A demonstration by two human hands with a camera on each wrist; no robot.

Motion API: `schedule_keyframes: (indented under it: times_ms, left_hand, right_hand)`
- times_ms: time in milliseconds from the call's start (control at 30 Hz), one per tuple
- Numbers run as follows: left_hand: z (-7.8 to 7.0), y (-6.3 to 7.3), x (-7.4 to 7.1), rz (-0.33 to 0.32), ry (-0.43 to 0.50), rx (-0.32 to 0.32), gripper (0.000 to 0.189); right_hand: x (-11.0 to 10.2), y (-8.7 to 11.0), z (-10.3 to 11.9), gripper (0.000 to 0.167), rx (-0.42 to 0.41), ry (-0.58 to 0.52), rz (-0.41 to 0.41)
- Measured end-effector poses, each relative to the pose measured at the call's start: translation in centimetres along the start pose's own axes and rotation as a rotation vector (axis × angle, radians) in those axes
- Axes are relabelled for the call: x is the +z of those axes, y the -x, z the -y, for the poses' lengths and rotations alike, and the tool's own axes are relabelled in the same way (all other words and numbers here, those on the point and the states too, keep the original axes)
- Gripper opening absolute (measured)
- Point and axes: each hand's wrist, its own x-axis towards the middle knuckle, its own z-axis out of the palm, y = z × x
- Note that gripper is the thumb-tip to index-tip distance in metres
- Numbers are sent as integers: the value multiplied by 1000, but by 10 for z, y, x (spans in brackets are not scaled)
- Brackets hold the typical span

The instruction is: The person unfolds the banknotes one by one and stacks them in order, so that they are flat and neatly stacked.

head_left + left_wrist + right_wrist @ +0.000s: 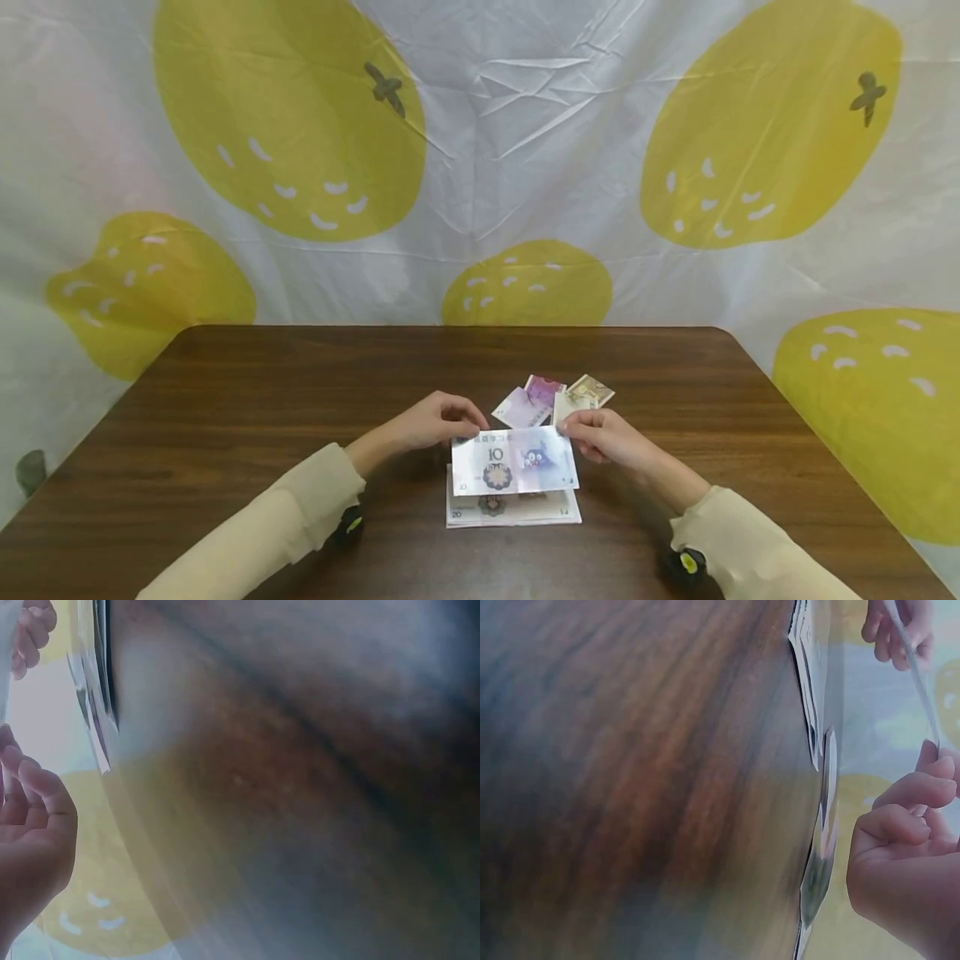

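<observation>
Brown wood-grain tabletop point(300, 375) is bearing a stack of notes point(525, 512), over which the left hand point(431, 422) and right hand point(609, 436) are pinching a 10 note point(519, 463) near its upper corners, apparently needing light, even tension to avoid creasing.

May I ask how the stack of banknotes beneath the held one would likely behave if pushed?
The stack would probably slide rather than tip, since it lies low and flat on the table. Its sheets might slip apart, as their edges look separated in the right wrist view.
</observation>
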Motion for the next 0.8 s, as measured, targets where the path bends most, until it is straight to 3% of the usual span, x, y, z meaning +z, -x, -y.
schedule_keyframes:
  times_ms: [467, 600, 800]
  left_hand:
    - [3, 6, -1, 223, 37, -64, 14]
    - [3, 7, -1, 231, 39, -79, 12]
    - [4, 8, 0, 229, 3, -99, 6]
  right_hand:
    - [2, 5, -6, 20, 20, 66, 93]
    - [3, 6, -8, 23, -2, 65, 134]
    - [4, 6, -10, 25, 29, 79, 135]
